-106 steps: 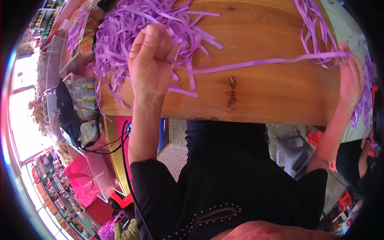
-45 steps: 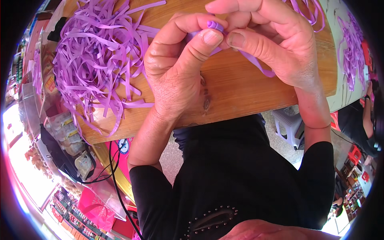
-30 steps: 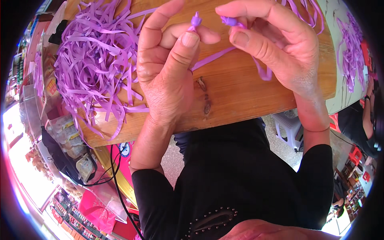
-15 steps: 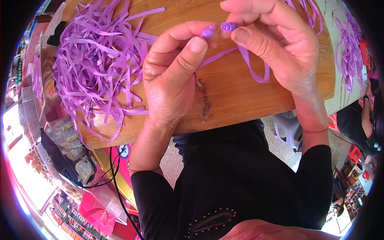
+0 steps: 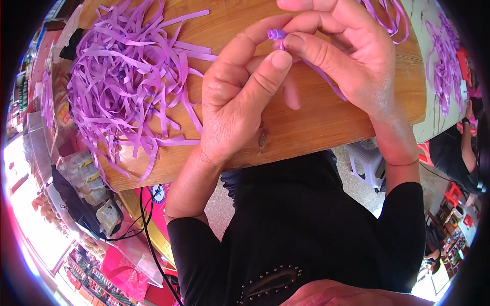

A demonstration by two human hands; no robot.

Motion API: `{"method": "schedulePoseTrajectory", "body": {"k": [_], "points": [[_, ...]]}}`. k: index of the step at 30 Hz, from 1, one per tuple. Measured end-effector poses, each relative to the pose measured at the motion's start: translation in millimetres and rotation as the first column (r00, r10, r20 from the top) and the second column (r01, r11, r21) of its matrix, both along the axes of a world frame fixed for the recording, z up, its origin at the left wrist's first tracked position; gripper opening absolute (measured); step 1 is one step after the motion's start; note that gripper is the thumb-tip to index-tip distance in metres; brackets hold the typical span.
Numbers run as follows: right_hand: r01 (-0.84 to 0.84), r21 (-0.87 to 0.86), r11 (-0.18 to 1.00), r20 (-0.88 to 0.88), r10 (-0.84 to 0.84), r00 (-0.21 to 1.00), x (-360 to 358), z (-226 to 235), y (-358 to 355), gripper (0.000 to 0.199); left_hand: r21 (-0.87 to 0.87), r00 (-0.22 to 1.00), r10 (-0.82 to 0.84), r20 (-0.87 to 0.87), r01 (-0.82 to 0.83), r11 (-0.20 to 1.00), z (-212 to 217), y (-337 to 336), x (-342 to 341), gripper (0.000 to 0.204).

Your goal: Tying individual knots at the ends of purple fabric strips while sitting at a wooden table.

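Wooden table [image 5: 316, 127], grey speckled floor [image 5: 357, 176]

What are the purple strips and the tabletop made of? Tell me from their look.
Purple strips: probably thin plastic or paper ribbon, flat, curling, faintly glossy; I cannot tell which. Both hands pinch one strip's rolled end. Tabletop: wood, going by the visible grain, a dark knot and a smooth, slightly shiny, likely varnished finish.

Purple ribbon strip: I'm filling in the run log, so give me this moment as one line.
left hand: pinching purple strip | right hand: pinching its folded end | ribbon pile: left on wooden table
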State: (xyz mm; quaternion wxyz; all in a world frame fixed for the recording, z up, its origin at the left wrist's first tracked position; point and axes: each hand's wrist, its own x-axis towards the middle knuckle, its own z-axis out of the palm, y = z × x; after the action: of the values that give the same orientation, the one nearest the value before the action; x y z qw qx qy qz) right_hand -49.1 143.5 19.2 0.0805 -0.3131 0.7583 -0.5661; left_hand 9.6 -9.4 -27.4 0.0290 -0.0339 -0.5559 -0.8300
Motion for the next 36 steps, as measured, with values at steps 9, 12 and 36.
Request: {"method": "schedulePoseTrajectory", "body": {"k": [9, 12, 36], "points": [[-0.479, -0.479, 0.735, -0.559, 0.166, 0.813, -49.1, -54.3, -16.8, 0.03, 0.025, 0.999, 0.028, -0.044, -0.027, 0.999, -1.6, 2.0, -0.8, 0.028], [-0.224, -0.393, 0.892, -0.214, 0.149, 0.965, -13.1, -13.5, -5.8, 0.03, 0.061, 0.997, 0.068, 0.039, -0.07, 0.996, 5.6, 6.9, -1.3, 0.027], [-0.081, -0.342, 0.936, 0.331, 0.201, 0.922, 8.4, -24.7, -15.5, 0.015, 0.288, 0.992, 0.128, 0.006, -0.124, 0.95, 2.5, 8.8, 1.1, 0.023]]}}
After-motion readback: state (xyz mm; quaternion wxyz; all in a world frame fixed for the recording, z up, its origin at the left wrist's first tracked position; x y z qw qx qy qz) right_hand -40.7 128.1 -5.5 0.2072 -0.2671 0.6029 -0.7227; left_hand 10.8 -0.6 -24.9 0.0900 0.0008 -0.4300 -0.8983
